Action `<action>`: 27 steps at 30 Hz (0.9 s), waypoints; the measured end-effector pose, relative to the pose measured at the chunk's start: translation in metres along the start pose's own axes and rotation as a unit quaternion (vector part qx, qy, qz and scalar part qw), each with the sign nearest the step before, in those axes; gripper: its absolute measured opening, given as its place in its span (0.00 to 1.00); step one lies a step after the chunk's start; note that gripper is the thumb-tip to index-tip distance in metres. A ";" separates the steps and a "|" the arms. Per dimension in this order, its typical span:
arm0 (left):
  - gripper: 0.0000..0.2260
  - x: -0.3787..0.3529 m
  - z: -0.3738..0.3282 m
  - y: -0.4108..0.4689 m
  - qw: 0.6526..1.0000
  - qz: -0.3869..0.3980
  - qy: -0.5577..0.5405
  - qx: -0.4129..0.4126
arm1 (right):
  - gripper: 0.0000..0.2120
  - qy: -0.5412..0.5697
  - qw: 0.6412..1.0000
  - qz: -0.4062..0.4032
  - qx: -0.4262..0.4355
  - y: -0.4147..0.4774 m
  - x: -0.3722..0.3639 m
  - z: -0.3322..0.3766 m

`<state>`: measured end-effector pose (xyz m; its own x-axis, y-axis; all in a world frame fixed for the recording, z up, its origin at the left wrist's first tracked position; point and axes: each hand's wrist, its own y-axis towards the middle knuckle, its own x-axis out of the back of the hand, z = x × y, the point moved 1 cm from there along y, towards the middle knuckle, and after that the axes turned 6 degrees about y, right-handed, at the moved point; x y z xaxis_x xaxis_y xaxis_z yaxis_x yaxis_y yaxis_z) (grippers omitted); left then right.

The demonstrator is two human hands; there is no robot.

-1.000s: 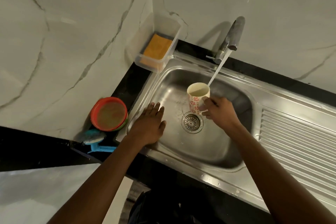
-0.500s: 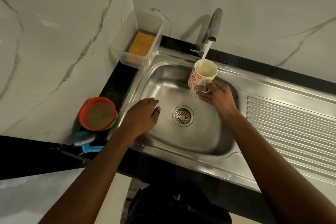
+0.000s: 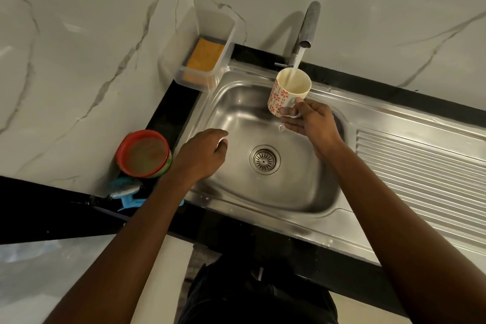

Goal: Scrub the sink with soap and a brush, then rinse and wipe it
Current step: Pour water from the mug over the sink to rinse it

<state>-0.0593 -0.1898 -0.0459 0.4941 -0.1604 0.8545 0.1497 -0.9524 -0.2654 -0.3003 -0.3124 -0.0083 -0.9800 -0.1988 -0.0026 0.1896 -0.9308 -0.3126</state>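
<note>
Lifted from over the drain, the mug (image 3: 288, 92) is now filling under the tap (image 3: 307, 31) at the sink's (image 3: 276, 192) far side, the right hand (image 3: 307, 119) pinching its handle (wet ceramic, probably slippery and growing heavier). The left hand (image 3: 203, 155) is hovering, loosely curled, holding nothing.

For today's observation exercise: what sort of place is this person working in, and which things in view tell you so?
Most likely a home kitchen: a stainless steel sink with a ribbed drainboard, a tap running into a mug held by the right hand, and a sponge in a tub.
</note>
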 end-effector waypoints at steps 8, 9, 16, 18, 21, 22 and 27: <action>0.18 -0.002 -0.007 -0.008 1.000 0.013 -0.002 -0.003 | 0.15 -0.003 1.000 0.011 0.003 0.010 -0.002 0.006; 0.18 -0.002 -0.008 -0.008 1.000 0.012 -0.004 -0.004 | 0.15 -0.004 1.000 0.011 0.003 0.011 -0.002 0.007; 0.18 0.000 -0.017 -0.008 1.000 0.012 -0.010 -0.006 | 0.16 -0.012 1.000 0.008 0.005 0.012 -0.001 0.004; 0.19 0.000 -0.018 -0.007 1.000 0.014 -0.014 -0.007 | 0.15 -0.016 1.000 0.010 0.007 0.011 0.000 0.004; 0.20 -0.001 -0.019 -0.007 1.000 0.016 -0.012 -0.008 | 0.14 -0.017 1.000 0.011 0.005 0.011 0.001 0.002; 0.20 -0.001 -0.019 -0.007 1.000 0.017 -0.012 -0.008 | 0.14 -0.017 1.000 0.011 0.004 0.011 0.001 0.002; 0.20 -0.001 -0.022 -0.008 1.000 0.020 -0.008 -0.007 | 0.16 -0.014 1.000 0.006 0.006 0.010 0.003 0.003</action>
<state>-0.0795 -0.1878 -0.0354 0.5134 -0.1948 0.8357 0.1171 -0.9489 -0.2931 -0.3014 -0.3231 -0.0080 -0.9758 -0.2178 0.0208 0.2015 -0.9317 -0.3022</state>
